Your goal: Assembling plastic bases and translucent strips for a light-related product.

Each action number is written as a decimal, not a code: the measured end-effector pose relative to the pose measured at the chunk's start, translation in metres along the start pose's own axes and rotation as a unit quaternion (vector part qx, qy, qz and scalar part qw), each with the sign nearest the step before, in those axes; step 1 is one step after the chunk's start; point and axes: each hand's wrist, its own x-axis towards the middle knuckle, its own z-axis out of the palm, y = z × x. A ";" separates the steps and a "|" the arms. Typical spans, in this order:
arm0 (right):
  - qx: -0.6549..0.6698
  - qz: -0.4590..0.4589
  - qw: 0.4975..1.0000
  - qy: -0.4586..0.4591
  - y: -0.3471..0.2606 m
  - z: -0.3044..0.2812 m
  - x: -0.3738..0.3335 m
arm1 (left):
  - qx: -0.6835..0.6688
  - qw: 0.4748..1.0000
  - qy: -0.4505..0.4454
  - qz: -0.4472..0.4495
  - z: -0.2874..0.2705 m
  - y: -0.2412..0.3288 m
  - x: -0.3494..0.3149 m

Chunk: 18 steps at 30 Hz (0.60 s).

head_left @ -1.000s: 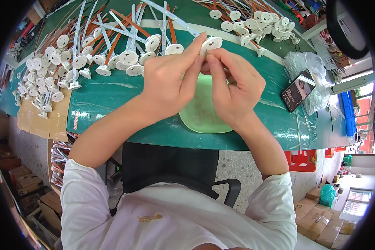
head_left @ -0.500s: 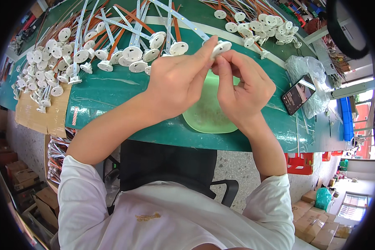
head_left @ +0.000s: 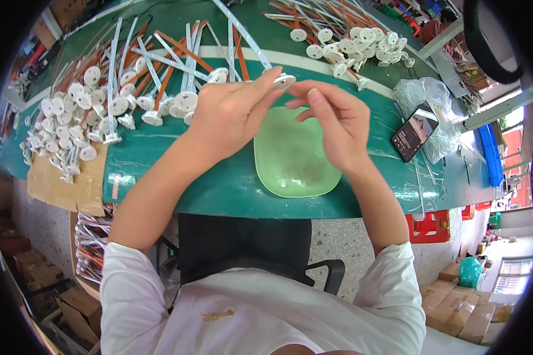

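Note:
My left hand (head_left: 228,115) is closed on an LED strip with a white round end cap (head_left: 284,81); the cap pokes out beyond the index finger and thumb. From it the pale strip (head_left: 243,34) slants up and away to the left. Just right of the cap, my right hand (head_left: 340,121) has its thumb and fingers apart, loosely bent, with nothing visible between them. Beneath both hands lies a light green plastic tray (head_left: 296,188). To the left, many similar LED strips with white caps (head_left: 59,127) are heaped, some over a flattened cardboard sheet (head_left: 68,183).
Another heap of capped strips (head_left: 367,44) lies at the far right of the green table (head_left: 219,201). A phone (head_left: 416,133) leans against a clear plastic bag (head_left: 420,93). A black chair (head_left: 243,242) stands at the front edge, a red crate (head_left: 427,229) below the right side.
My right hand has come away from the cap, its fingers parting from a pinch. My left hand with the LED strip has shifted left and slightly down, and more of the tray shows.

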 end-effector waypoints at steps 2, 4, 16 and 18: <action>-0.111 0.016 0.992 0.053 0.005 -0.015 0.012 | -0.002 1.000 -0.009 -0.003 -0.004 -0.013 0.001; -0.230 0.018 0.972 0.045 0.003 -0.034 0.035 | 0.015 0.998 -0.056 -0.040 -0.015 -0.022 0.005; -0.782 -0.045 0.597 -0.173 0.142 -0.075 0.206 | 0.238 0.951 -0.184 -0.076 -0.020 -0.031 0.008; -0.799 -0.044 0.573 -0.178 0.130 -0.072 0.205 | 0.239 0.959 -0.148 -0.042 -0.017 -0.037 0.011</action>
